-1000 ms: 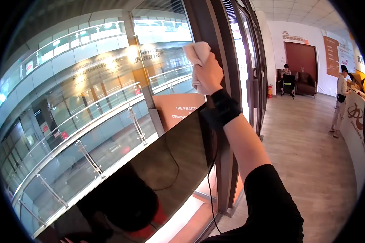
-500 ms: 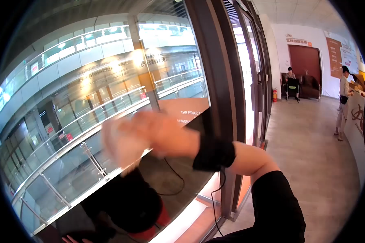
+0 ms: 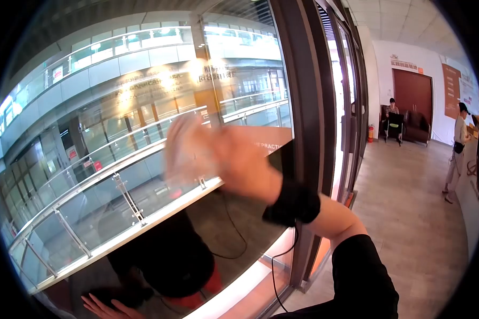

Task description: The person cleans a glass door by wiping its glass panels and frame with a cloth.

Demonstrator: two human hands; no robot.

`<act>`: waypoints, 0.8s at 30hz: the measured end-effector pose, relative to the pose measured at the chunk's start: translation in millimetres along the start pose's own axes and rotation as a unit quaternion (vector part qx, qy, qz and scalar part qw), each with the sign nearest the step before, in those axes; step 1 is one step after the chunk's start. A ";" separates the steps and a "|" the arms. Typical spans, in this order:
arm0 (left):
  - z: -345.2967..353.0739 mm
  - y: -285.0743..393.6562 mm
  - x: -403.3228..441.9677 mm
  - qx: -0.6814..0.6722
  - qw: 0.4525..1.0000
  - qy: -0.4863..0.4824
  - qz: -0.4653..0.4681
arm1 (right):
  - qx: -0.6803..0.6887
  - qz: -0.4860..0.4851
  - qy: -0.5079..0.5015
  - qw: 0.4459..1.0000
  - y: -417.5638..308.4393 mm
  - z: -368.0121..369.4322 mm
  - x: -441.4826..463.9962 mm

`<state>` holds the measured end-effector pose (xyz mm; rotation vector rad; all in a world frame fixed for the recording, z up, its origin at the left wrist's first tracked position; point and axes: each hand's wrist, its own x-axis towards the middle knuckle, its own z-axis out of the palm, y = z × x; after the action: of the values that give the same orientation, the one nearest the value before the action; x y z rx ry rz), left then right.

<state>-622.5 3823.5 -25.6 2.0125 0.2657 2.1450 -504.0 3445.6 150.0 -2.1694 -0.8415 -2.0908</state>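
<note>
My right hand (image 3: 245,162) is raised in front of a large glass pane (image 3: 159,69), smeared by motion. Its fingers close around a pale, crumpled cloth (image 3: 183,154), whose edges are blurred. A black band (image 3: 292,202) wraps my right wrist, and a thin black cable (image 3: 274,271) hangs down from it. At the bottom left, only the fingers of my left hand (image 3: 109,307) show, spread apart near the dark lower part of the glass, with nothing in them. Whether they touch the pane I cannot tell.
A dark frame post (image 3: 295,106) borders the pane on the right. Beyond it are a fire extinguisher (image 3: 371,134), a seated person (image 3: 392,108), a brown sofa (image 3: 418,127) and a standing person (image 3: 459,133) by a counter (image 3: 468,196). Railings (image 3: 127,199) show through the glass.
My right hand with the cloth has moved up and to the right across the pane. More of my left hand's fingers shows at the bottom. The view has shifted slightly left.
</note>
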 end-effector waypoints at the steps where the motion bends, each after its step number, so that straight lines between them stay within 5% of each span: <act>1: 0.1 1.4 0.6 -0.002 1.000 0.001 0.001 | 0.053 -0.046 -0.040 0.997 -34.1 -7.2 -9.0; 3: -0.4 3.4 1.4 -0.009 1.000 0.004 0.001 | 0.130 -0.209 -0.011 0.969 -75.2 -1.6 -37.4; 4: -0.9 3.0 2.1 -0.011 1.000 0.008 0.001 | 0.158 -0.247 -0.091 0.952 -83.3 -4.5 -46.1; 6: 0.0 -0.9 1.6 -0.010 1.000 0.006 0.006 | 0.157 -0.212 -0.090 0.960 -60.1 -10.7 -39.5; 11: -2.4 -9.1 -3.6 0.008 1.000 -0.003 -0.004 | 0.132 0.110 0.011 0.985 76.2 -16.8 -20.0; 15: -1.0 -16.0 -7.9 0.042 0.999 -0.023 -0.023 | -0.132 0.348 0.047 0.927 173.6 -16.7 -53.7; 18: -1.0 -13.8 -7.1 0.042 0.999 -0.023 -0.026 | -0.112 0.324 0.103 0.934 168.7 8.2 -88.0; 20: 1.0 -8.6 -6.3 0.030 0.999 -0.013 -0.022 | -0.066 0.303 0.032 0.950 101.4 1.0 -79.2; 22: 1.2 -4.6 -4.5 0.019 1.000 -0.003 -0.013 | 0.022 0.146 0.065 0.987 38.4 0.3 -80.2; 24: 0.7 -1.7 -2.8 0.021 1.000 0.002 -0.008 | 0.159 0.066 -0.037 0.984 -14.3 -13.1 -86.7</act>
<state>-621.6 3824.4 -28.8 2.0211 0.3286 2.1509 -518.3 3421.4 65.7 -2.0787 -0.9346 -1.6906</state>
